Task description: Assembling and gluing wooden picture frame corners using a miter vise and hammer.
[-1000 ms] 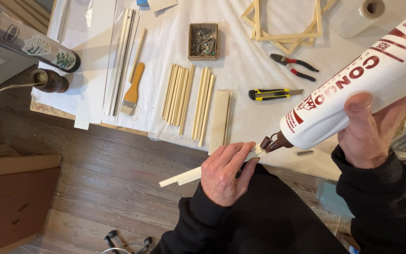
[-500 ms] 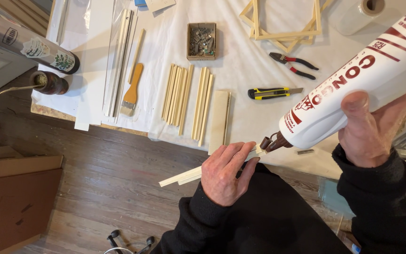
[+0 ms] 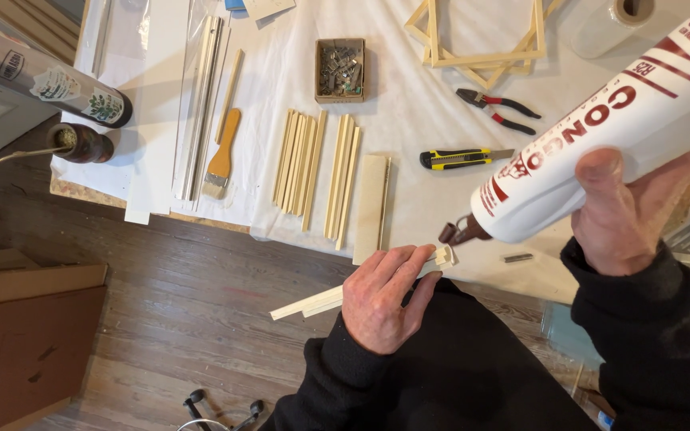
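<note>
My left hand grips a pair of thin pale wooden strips held together, their cut ends sticking out past my fingers. My right hand holds a big white glue bottle with red print, tilted down to the left. Its brown nozzle hovers just above and right of the strip ends, almost touching them. Both hands are over the near edge of a table covered with a white sheet.
On the sheet lie rows of wooden strips, a flat board, a brush, a yellow utility knife, red pliers, a box of staples and wooden frames. A cardboard box sits on the floor, left.
The bottle nozzle has edged slightly away from the strip ends; both hands otherwise stay put.
</note>
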